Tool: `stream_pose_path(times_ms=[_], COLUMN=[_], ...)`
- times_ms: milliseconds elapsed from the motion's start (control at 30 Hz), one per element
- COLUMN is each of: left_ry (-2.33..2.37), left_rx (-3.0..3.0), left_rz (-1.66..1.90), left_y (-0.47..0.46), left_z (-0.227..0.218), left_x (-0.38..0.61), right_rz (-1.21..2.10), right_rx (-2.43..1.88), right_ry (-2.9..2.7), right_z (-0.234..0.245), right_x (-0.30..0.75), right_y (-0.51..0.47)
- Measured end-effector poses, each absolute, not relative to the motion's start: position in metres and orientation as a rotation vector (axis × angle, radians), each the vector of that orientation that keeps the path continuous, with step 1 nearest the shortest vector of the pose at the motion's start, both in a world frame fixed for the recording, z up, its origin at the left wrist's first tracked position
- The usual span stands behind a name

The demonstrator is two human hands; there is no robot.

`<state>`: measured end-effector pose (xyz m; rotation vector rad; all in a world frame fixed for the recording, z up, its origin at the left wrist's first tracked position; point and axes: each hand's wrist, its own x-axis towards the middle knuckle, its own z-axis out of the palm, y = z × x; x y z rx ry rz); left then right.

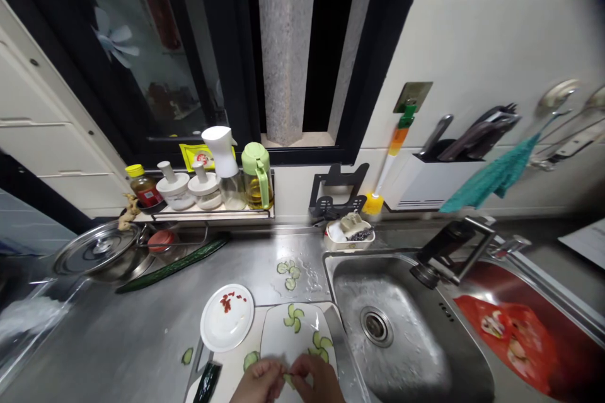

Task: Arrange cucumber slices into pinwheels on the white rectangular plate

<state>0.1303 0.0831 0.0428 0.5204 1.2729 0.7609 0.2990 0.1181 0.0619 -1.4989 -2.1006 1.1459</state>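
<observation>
My left hand [259, 381] and my right hand [316, 379] meet over the near edge of a white square plate [275, 329]. Their fingertips pinch a small cucumber slice [288, 381] between them, partly hidden by the fingers. Pale green cucumber slices lie in a fan [293, 317] at the plate's far side, and more slices [320, 345] sit by my right hand. Left of the plate, a cucumber slice [251, 360] rests on the white cutting board [231, 373]. A dark green, shiny piece [207, 383], seemingly cucumber, lies at the board's left edge.
A round white plate [218, 330] bears small red pieces. Several cucumber slices [289, 272] lie on the wet counter, and a long cucumber [174, 266] stretches beneath the seasoning rack [208, 215]. The steel sink [392, 352] is at right, a lidded pot [101, 249] at left.
</observation>
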Motion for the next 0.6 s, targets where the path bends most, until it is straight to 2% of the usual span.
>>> stream_pose_path(times_ms=[167,300,600], left_ry=[1.241,1.160,1.270], left_rx=[0.285,0.221,0.321], left_rz=[0.694,0.773,0.782], left_y=[0.088,0.092,0.095], left_z=[0.047,0.052,0.035], left_x=[0.138,0.143,0.146], right_rz=[1.051,0.976,1.208], right_rx=[-1.384,-1.435,-1.603], right_ry=[-2.157,-2.140,-2.031], right_z=[0.046,0.030,0.039], right_x=[0.306,0.308,0.318], right_y=[0.115,0.112,0.111])
